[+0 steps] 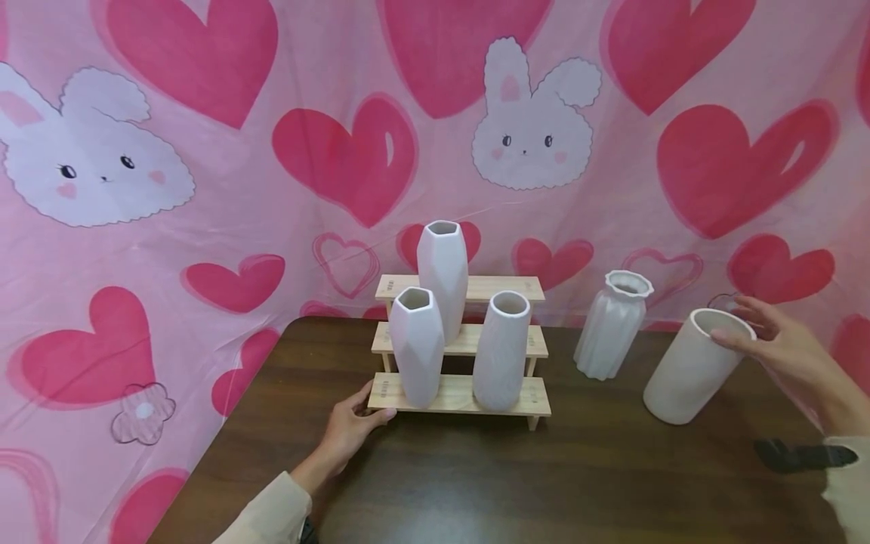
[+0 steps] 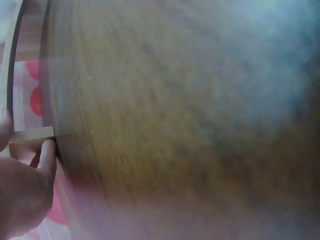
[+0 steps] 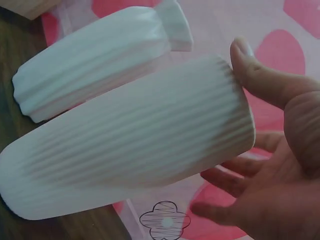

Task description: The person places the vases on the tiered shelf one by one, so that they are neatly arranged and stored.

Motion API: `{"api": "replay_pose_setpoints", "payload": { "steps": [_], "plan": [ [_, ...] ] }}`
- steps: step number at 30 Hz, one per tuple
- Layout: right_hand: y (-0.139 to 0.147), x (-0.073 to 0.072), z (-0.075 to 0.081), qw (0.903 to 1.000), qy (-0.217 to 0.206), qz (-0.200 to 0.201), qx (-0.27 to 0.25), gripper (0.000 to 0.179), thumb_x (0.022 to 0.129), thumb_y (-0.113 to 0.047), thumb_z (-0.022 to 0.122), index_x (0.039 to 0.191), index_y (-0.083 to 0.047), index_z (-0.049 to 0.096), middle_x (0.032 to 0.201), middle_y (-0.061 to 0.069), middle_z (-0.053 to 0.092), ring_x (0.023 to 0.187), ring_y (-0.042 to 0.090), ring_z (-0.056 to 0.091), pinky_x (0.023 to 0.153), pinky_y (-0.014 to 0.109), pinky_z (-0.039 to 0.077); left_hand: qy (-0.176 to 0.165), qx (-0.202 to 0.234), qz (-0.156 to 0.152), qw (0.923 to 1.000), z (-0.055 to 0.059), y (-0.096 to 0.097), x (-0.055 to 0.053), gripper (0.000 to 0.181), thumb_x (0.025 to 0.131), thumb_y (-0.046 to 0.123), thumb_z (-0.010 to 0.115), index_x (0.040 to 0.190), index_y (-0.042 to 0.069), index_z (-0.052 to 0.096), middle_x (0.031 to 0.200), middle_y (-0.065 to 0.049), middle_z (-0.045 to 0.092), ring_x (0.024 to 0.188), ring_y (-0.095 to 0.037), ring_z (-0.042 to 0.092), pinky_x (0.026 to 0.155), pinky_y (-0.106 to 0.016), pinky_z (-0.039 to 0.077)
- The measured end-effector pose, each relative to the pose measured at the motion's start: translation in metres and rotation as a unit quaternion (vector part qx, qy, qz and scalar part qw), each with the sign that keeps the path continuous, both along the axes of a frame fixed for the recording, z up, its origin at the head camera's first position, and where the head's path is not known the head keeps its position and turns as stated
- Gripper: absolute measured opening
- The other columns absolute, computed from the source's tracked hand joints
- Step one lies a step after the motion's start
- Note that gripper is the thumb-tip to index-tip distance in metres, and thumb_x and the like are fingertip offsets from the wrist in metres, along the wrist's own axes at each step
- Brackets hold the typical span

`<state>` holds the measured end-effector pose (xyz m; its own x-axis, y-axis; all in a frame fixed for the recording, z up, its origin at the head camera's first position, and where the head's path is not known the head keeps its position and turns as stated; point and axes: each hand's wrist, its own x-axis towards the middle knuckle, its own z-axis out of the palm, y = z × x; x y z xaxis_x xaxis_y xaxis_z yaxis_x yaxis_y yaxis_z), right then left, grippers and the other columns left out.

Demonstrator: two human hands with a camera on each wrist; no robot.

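In the head view my left hand (image 1: 350,427) grips the front left corner of a three-tier wooden stand (image 1: 451,381), its thumb along the front edge. The left wrist view shows a fingertip at the stand's leg (image 2: 32,135). Two white vases are on the lowest tier, a faceted one (image 1: 416,347) and a rounded one (image 1: 501,351); a taller faceted vase (image 1: 443,276) rises behind them. My right hand (image 1: 788,344) is at the rim of a ribbed white vase (image 3: 125,145) on the table, thumb over its mouth and fingers loosely spread on the far side.
A fluted white vase (image 1: 612,325) with a scalloped rim stands between the stand and the ribbed vase. Behind the dark wooden table (image 1: 435,483) hangs a pink cloth (image 1: 326,60) printed with hearts and rabbits. A dark strap (image 1: 805,455) shows by my right sleeve.
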<state>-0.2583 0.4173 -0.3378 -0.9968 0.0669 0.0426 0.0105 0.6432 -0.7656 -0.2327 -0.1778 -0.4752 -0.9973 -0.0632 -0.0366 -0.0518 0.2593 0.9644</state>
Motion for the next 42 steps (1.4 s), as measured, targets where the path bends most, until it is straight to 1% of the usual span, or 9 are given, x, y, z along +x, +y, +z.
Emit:
{"api": "replay_pose_setpoints", "payload": {
  "steps": [4,7,10,14,22,26,30,35,42],
  "plan": [
    [0.004,0.001,-0.007,0.9998,0.016,0.009,0.006,0.073,0.094,-0.04,0.061,0.154,-0.031,0.021,0.135,-0.002,0.043,0.117,0.024,0.037,0.094,0.077,0.022,0.0,0.001,0.0,1.0,0.001,0.001,0.001,0.079,0.08,0.023,0.078,0.146,0.004,0.039,0.143,-0.021,0.045,0.127,-0.032,0.048,0.093,-0.039,0.05],
    [0.006,0.002,-0.012,0.9991,0.039,0.015,0.01,0.066,0.093,-0.034,0.063,0.151,-0.029,0.03,0.109,-0.024,0.044,0.097,-0.002,0.04,0.093,0.073,0.025,0.004,0.003,0.001,1.0,0.001,0.001,0.001,0.079,0.08,0.022,0.079,0.146,0.004,0.039,0.142,-0.021,0.046,0.126,-0.031,0.049,0.092,-0.038,0.051],
    [0.008,0.003,-0.016,0.9979,0.058,0.022,0.021,0.064,0.093,-0.028,0.064,0.149,-0.029,0.033,0.104,-0.03,0.044,0.092,-0.013,0.039,0.094,0.062,0.032,0.006,0.004,0.001,1.0,0.0,0.001,0.001,0.079,0.08,0.021,0.079,0.146,0.004,0.039,0.141,-0.022,0.048,0.125,-0.031,0.05,0.091,-0.037,0.052],
    [0.008,0.002,-0.019,0.9971,0.065,0.022,0.034,0.066,0.093,-0.026,0.065,0.15,-0.028,0.032,0.104,-0.029,0.043,0.091,-0.013,0.039,0.091,0.055,0.035,0.005,0.003,0.002,1.0,0.0,0.0,0.001,0.079,0.08,0.021,0.079,0.146,0.005,0.04,0.14,-0.021,0.049,0.125,-0.031,0.05,0.091,-0.037,0.051],
    [0.008,0.001,-0.016,0.9976,0.053,0.008,0.042,0.074,0.089,-0.035,0.069,0.151,-0.024,0.031,0.101,-0.031,0.041,0.089,-0.008,0.035,0.088,0.072,0.03,0.003,-0.004,0.002,1.0,0.0,0.0,0.001,0.079,0.081,0.022,0.079,0.146,0.004,0.039,0.143,-0.021,0.046,0.13,-0.032,0.045,0.097,-0.041,0.047],
    [0.006,0.003,-0.014,0.9955,0.074,-0.006,0.058,0.069,0.086,-0.034,0.073,0.146,-0.021,0.042,0.095,-0.034,0.046,0.085,-0.01,0.04,0.081,0.044,0.045,0.003,0.003,0.005,1.0,-0.001,0.001,0.001,0.078,0.08,0.021,0.079,0.146,0.004,0.04,0.141,-0.022,0.047,0.127,-0.031,0.048,0.094,-0.039,0.049],
    [0.002,0.004,-0.011,0.9932,0.087,-0.011,0.076,0.066,0.083,-0.034,0.076,0.14,-0.015,0.048,0.091,-0.035,0.049,0.08,-0.011,0.045,0.063,0.02,0.042,0.004,0.003,0.005,1.0,-0.002,0.0,0.0,0.079,0.08,0.021,0.079,0.146,0.004,0.039,0.141,-0.022,0.047,0.127,-0.031,0.048,0.095,-0.039,0.049],
    [-0.012,0.008,0.001,0.9945,0.062,-0.014,0.083,0.072,0.084,-0.04,0.073,0.145,-0.015,0.043,0.101,-0.02,0.051,0.094,0.013,0.049,0.074,0.048,0.049,0.004,-0.004,0.003,1.0,-0.002,0.0,0.0,0.078,0.08,0.022,0.079,0.146,0.005,0.04,0.142,-0.021,0.046,0.129,-0.031,0.046,0.097,-0.041,0.047],
    [-0.027,0.013,0.021,0.996,0.055,-0.003,0.071,0.068,0.086,-0.042,0.071,0.145,-0.023,0.042,0.105,-0.02,0.054,0.093,0.007,0.046,0.077,0.044,0.042,0.005,0.002,0.002,1.0,-0.002,0.0,-0.001,0.078,0.081,0.021,0.078,0.146,0.006,0.04,0.142,-0.02,0.047,0.128,-0.031,0.046,0.096,-0.04,0.048]
  ]
}}
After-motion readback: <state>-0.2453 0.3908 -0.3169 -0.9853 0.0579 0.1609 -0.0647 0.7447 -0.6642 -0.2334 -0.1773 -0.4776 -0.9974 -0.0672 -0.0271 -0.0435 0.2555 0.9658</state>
